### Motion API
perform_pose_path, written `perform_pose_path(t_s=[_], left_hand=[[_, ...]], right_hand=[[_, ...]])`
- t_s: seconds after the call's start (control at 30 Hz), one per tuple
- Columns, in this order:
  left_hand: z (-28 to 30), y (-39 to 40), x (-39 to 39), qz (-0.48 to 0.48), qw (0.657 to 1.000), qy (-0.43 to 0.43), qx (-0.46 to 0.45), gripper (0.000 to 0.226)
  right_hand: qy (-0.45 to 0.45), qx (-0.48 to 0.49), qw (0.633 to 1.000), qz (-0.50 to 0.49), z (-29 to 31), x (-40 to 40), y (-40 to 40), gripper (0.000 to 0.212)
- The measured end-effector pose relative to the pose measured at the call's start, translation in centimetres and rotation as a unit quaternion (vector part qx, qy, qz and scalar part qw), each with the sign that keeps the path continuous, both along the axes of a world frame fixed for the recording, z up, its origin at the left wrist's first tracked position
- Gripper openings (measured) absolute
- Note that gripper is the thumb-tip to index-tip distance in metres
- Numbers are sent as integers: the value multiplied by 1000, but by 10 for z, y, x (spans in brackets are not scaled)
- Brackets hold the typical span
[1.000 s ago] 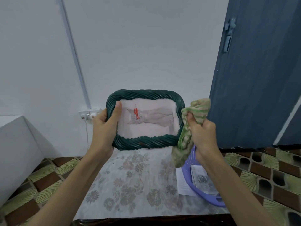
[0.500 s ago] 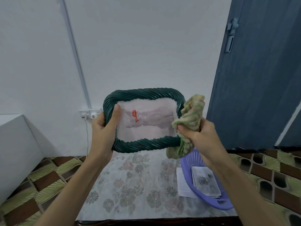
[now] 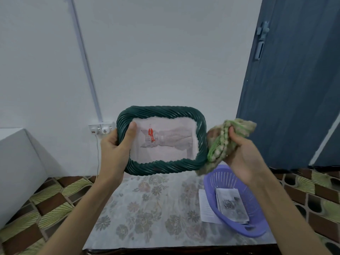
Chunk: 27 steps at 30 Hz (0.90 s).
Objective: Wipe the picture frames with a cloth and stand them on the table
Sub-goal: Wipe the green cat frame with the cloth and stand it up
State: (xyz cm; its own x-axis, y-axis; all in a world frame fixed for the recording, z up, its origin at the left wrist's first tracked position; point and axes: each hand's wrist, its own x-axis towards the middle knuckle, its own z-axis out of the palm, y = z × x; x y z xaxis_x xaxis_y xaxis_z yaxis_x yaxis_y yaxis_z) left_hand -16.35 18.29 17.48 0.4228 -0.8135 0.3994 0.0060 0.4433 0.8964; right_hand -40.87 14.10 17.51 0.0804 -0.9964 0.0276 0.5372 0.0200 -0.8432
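Observation:
A dark green picture frame with a twisted rope border hangs in the air above the table, its pale picture with a red mark facing me. My left hand grips its left side, thumb on the front. My right hand holds a bunched green and beige cloth just off the frame's right edge, where the cloth touches the border. The table below has a floral cover.
A purple plastic basket sits on the table's right side with another framed picture lying inside and a paper sheet beside it. A dark blue door stands at right. A wall socket is behind, a white box at left.
My right hand drew the cloth from the frame's right inner area out to its right edge. The frame tilted slightly in my left hand.

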Motion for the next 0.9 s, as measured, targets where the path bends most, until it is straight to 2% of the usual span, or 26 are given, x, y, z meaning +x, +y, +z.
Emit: perform_pose_path(t_s=[0.13,0.2,0.27,0.3,0.37,0.4,0.43,0.5,0.6,0.67,0.7,0.8,0.83,0.9], left_hand=[[-2,0,7,10,1000,-3,0,70],[1,-1,5,11,1000,-7,-3,73],[5,0,-1,2,1000,-25,-13,79],[7,0,-4,-2,999,-39,-17,78],[9,1,-10,3,997,-67,-34,72],[10,1,-11,8,996,-78,-41,69],[9,1,-11,8,995,-85,-43,69],[8,2,-11,-2,996,-80,-32,75],[6,3,-9,-11,999,-53,-7,78],[5,3,-5,-8,999,-51,-9,68],[5,2,-2,-2,999,-52,-9,64],[7,2,4,-15,997,-70,-13,75],[8,2,4,-15,996,-84,-16,77],[8,3,1,-33,993,-111,-22,79]], right_hand=[[-1,-25,999,-25,8,-22,-7,28],[56,-89,994,28,10,-22,-3,38],[152,-144,975,74,8,-9,6,23],[215,-160,962,48,6,1,10,16],[324,-172,928,-72,0,17,13,16],[335,-167,920,-117,-3,21,12,11],[321,-152,923,-145,-6,24,11,6],[260,-100,947,-160,-12,24,7,19],[117,-24,988,-99,-8,15,1,9],[21,0,997,-80,-2,4,-6,12],[5,-8,997,-77,1,-4,-9,14],[34,-91,995,6,15,-20,-2,27],[66,-125,989,46,20,-20,2,28],[177,-180,964,83,27,-13,12,18]])
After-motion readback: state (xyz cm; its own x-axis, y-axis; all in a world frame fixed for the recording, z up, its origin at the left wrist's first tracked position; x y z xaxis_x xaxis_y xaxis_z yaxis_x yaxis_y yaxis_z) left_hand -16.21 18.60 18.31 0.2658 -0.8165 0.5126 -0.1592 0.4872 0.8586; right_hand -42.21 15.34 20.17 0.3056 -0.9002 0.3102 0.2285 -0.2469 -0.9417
